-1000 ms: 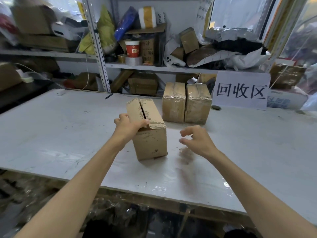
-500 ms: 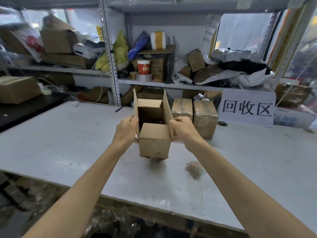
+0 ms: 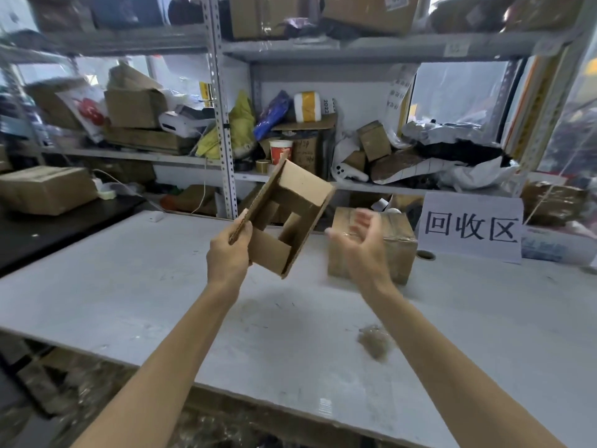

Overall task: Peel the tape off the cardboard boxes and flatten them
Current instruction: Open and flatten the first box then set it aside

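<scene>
My left hand [image 3: 228, 256] grips one flap edge of an opened cardboard box [image 3: 287, 215], held tilted in the air above the white table [image 3: 129, 286]. Its flaps are spread and I look through it to the shelf behind. My right hand [image 3: 358, 250] hovers just right of the box with fingers spread and relaxed, holding nothing; it is motion-blurred. Behind that hand a taped cardboard box [image 3: 400, 250] stands on the table. A crumpled ball of peeled tape [image 3: 374, 341] lies on the table near my right forearm.
A white sign with black characters [image 3: 471, 226] leans at the table's back right. Metal shelving [image 3: 223, 124] behind the table is crammed with boxes, bags and a red cup [image 3: 280, 151]. A large cardboard box [image 3: 45, 189] sits on a dark surface at the left.
The open box has been lifted higher and tilted, now held by my left hand alone. My right hand has let go and moved away to the right.
</scene>
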### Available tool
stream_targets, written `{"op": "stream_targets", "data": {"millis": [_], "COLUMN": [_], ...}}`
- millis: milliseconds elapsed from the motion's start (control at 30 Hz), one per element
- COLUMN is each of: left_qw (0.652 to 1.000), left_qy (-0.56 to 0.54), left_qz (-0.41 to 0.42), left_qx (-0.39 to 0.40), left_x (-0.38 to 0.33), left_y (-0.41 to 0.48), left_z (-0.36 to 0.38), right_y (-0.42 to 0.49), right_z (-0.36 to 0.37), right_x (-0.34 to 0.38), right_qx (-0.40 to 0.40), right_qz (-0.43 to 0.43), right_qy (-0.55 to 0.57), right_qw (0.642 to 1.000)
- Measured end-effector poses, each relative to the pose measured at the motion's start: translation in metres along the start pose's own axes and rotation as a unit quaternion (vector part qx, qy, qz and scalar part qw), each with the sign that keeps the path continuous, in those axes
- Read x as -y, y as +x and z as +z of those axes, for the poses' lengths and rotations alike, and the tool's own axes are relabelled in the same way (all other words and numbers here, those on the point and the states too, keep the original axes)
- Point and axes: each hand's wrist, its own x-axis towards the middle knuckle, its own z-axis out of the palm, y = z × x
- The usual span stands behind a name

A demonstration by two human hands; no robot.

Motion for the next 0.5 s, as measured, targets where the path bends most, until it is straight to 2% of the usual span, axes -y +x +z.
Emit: {"op": "stream_targets", "data": {"millis": [67, 133, 233, 300, 400, 500], "left_qw": [0.999, 0.995, 0.99, 0.987, 0.987, 0.984], "left_qy": [0.032, 0.058, 0.087, 0.117, 0.148, 0.173], "left_qz": [0.034, 0.063, 0.096, 0.106, 0.064, 0.031], "left_qx": [0.026, 0.048, 0.05, 0.033, 0.004, 0.042], "left_x": [-0.004, -0.007, -0.011, -0.01, -0.007, -0.007], "left_y": [0.0, -0.003, -0.009, -0.012, -0.01, -0.006], "left_z": [-0.006, -0.007, -0.001, 0.006, 0.014, 0.019], "right_y": [0.01, 0.021, 0.029, 0.028, 0.026, 0.025], "right_z": [-0.012, -0.019, -0.022, -0.019, -0.02, -0.025], "right_x": [0.015, 0.024, 0.025, 0.014, 0.001, -0.006], "right_qx": [-0.027, -0.009, 0.075, 0.081, 0.01, -0.026], "right_qz": [-0.079, -0.102, -0.046, -0.031, -0.032, -0.033], "right_qy": [-0.062, -0.16, -0.27, -0.314, -0.313, -0.279], "right_qw": [0.995, 0.982, 0.959, 0.945, 0.949, 0.959]}}
